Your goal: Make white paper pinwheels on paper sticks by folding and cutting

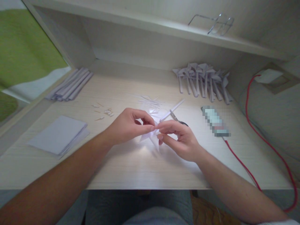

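Note:
Between my two hands, over the middle of the desk, is a folded white paper pinwheel (154, 142) with pointed blades. My left hand (132, 126) pinches it near its centre from the left, thumb and forefinger together. From the right, my right hand (179, 137) has its fingers closed at the same centre, and the fingertips of both hands meet there. Anything small between them is hidden. Scissors (173, 115) with dark handles lie just beyond my right hand, beside a thin white paper strip (177, 106). Narrow paper slivers (150, 102) are scattered behind the pinwheel.
Finished paper pinwheels on sticks (201, 78) are piled at the back right, rolled paper tubes (72, 84) at the back left. Folded sheets (59, 134) and small toothpick pieces (103, 112) lie left. A phone (215, 122) with a red cable (241, 164) lies right. A shelf (150, 23) overhangs.

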`<state>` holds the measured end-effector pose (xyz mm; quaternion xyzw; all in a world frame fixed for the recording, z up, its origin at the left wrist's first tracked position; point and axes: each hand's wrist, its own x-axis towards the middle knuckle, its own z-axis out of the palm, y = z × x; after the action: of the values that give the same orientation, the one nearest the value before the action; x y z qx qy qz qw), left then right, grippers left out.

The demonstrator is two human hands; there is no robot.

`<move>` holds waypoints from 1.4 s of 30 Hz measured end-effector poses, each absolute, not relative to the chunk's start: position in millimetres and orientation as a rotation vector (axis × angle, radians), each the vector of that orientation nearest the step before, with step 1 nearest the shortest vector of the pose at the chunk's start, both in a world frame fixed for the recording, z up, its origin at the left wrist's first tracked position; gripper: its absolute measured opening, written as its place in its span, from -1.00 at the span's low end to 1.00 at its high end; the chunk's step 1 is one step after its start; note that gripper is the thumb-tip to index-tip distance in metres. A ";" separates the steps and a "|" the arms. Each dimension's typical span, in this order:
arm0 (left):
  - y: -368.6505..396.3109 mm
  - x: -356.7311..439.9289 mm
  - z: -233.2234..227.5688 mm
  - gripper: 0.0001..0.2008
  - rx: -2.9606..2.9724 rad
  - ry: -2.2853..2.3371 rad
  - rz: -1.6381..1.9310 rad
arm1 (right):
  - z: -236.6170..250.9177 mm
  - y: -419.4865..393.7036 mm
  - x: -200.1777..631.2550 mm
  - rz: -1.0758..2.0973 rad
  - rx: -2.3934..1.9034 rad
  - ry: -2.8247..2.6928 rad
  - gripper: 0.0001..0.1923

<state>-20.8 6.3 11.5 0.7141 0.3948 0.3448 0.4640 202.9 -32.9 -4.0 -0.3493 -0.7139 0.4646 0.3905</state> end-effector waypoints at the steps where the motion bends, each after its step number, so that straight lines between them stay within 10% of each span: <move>1: 6.7 -20.7 11.3 -0.92 1.743 0.969 0.837 | -4.0 -33.0 203.2 1.154 -0.893 -1.846 -0.79; 15: 12.2 -18.6 -1.8 -0.92 1.517 1.140 1.326 | -0.5 -30.3 200.2 1.096 -1.056 -1.639 -0.91; 24: 1.3 -0.8 -24.1 -0.67 1.899 1.086 0.839 | -4.7 -28.7 202.5 0.676 -1.276 -1.661 -0.89; 42: -2.3 9.3 -23.0 -0.79 1.686 0.920 0.817 | -6.0 -30.2 204.1 0.460 -1.304 -1.979 -0.81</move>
<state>9.3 -2.3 -23.0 0.6982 0.3810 0.3383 0.5029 204.1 -30.2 -6.0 -0.5048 -0.7662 0.1782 0.3556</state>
